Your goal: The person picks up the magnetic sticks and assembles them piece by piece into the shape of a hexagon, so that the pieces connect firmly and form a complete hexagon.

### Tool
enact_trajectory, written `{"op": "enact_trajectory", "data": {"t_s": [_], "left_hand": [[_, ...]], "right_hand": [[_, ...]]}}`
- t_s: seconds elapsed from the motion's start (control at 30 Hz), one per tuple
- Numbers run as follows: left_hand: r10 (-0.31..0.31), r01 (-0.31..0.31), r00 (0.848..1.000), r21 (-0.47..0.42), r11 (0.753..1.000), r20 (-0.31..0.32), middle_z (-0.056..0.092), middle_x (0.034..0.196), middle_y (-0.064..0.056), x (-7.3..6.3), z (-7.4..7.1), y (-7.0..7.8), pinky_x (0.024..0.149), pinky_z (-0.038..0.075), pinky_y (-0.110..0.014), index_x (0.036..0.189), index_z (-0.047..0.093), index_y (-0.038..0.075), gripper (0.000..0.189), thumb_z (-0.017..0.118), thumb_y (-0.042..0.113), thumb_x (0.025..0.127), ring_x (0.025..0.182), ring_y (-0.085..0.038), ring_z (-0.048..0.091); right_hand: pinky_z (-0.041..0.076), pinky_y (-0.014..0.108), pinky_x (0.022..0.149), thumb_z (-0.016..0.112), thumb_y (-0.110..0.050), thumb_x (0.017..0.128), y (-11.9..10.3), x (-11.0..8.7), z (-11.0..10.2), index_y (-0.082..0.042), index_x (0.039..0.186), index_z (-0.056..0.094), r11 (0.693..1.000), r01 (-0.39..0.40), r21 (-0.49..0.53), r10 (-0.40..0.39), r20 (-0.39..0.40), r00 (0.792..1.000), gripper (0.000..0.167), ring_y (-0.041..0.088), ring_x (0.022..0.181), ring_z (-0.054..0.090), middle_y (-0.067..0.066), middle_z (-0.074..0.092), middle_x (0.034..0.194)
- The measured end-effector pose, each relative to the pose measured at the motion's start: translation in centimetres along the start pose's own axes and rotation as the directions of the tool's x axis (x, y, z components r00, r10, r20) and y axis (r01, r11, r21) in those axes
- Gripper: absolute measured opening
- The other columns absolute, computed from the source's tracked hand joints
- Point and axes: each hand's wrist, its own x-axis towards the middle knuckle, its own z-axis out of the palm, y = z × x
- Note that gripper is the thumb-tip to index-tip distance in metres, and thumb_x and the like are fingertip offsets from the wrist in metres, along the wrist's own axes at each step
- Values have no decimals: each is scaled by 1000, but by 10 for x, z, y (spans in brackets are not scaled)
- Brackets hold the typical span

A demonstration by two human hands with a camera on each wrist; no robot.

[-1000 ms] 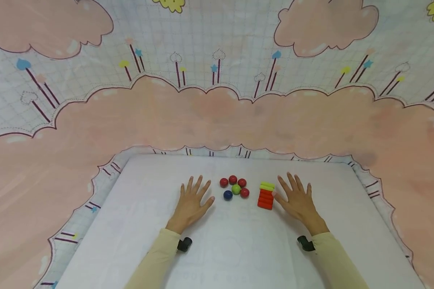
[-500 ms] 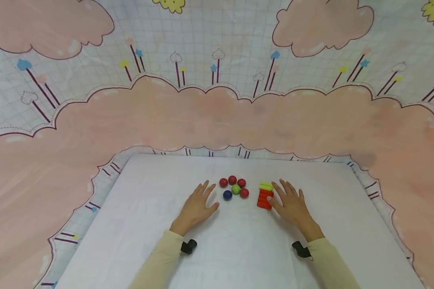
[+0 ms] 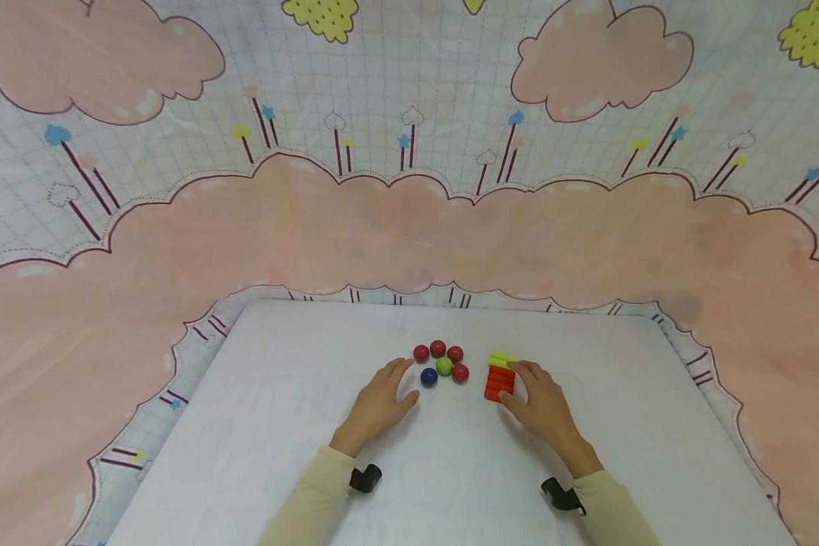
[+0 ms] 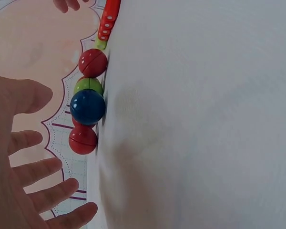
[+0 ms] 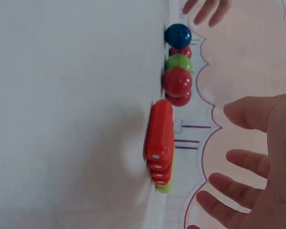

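Note:
Several glossy red balls [image 3: 460, 372] sit in a small cluster on the white table, with a green ball [image 3: 444, 366] among them and a blue ball [image 3: 428, 377] at the near left. Right of the cluster, several short red rods [image 3: 499, 384] lie side by side; yellow-green rods [image 3: 498, 358] adjoin their far end. My left hand [image 3: 377, 407] hovers beside the blue ball, fingers spread and slightly bent. Over the right side of the rods hangs my right hand [image 3: 544, 409], hiding a little of them in the head view. Both wrist views show a gap between hand and objects.
The white table [image 3: 423, 485] extends around the pieces on every side. Behind it hangs a patterned cloth [image 3: 396, 227] with pink clouds. A black wrist camera [image 3: 365, 478] is strapped at the left wrist, and another black camera [image 3: 563, 495] at the right.
Both hands have moved inward, the left toward the balls and the right over the rods. Their spread fingers have drawn in a little. The head view has tilted slightly upward; balls and rods stay put.

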Motion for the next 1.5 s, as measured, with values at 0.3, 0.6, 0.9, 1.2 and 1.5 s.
{"op": "enact_trajectory", "data": {"t_s": [0.3,0.6,0.9,1.2,1.5], "left_hand": [[12,-16,998,-83,996,-57,48,147,-11,4,6,9,107,43,-50,145,45,14,58,65,30,92,137,-30,47],[-23,9,997,-197,980,-68,51,144,-11,11,14,12,112,39,-45,141,50,11,57,70,25,89,136,-29,47],[-76,63,996,-256,965,-39,53,142,-11,16,20,12,109,42,-46,140,51,11,57,71,25,89,132,-30,51],[-87,74,996,-277,958,-34,63,128,-14,21,27,11,104,45,-45,136,56,8,52,71,23,89,119,-30,57],[-77,54,993,-232,971,-93,65,126,-12,27,35,10,97,47,-42,129,62,8,46,73,22,88,111,-27,57]], "right_hand": [[45,57,102,72,-25,88,-1,-5,8,-7,131,58,988,-111,105,110,19,994,49,38,126,52,18,56,135],[50,51,93,75,-21,85,-5,-7,15,-7,121,64,983,-117,140,117,1,993,40,31,107,60,14,64,119],[51,45,85,76,-18,83,-6,-7,20,-8,113,69,979,-141,146,140,15,990,32,27,97,61,10,67,109],[51,48,91,75,-14,84,-4,-9,26,-6,113,70,975,-181,132,177,40,983,30,28,102,61,11,67,111],[45,31,69,76,-9,81,-3,-7,27,-6,106,72,977,-178,119,174,47,984,26,19,79,54,8,65,96]]}}
